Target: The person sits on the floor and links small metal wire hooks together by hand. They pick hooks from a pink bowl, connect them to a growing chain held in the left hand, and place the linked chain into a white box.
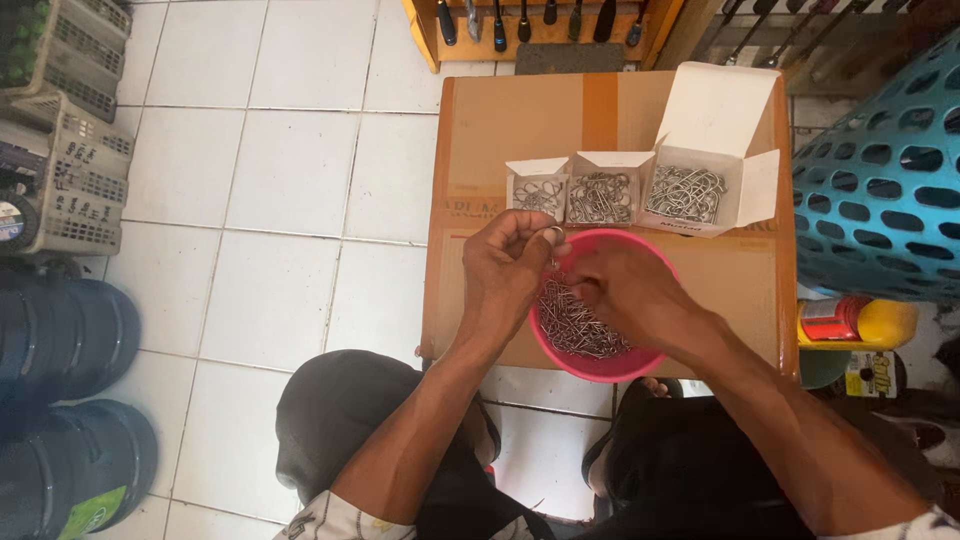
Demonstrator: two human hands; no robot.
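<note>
Our left hand (512,268), just left of the frame's centre, is pinched shut on a small metal hook (553,236) held between thumb and fingertips at the upper rim of the pink bowl (600,366). Our right hand (625,290), at centre, is curled down into the bowl with its fingers buried among the loose metal hooks (580,325); we cannot tell from this view whether it has closed on any of them. The bowl rests on the cardboard carton (520,120) that serves as our table, in the centre of the frame. Directly above the bowl stand three open white boxes in a row: a small box (538,192) at the left, a middle box (600,195) touching it, and a larger box (690,190) at the right with its lid (715,110) raised. Each holds hooks already. To do this step well, we judge it best to separate one hook at a time, since the hooks interlock readily and will drag neighbours out of the pile. We keep the pinch on the shank rather than the curved end, and we steady the bowl with the working hand so it does not slide on the carton. A turquoise perforated basket (880,180) stands at the right edge of the frame, with a yellow bottle (860,322) below it, and a white tiled floor (260,250) fills the left.
</note>
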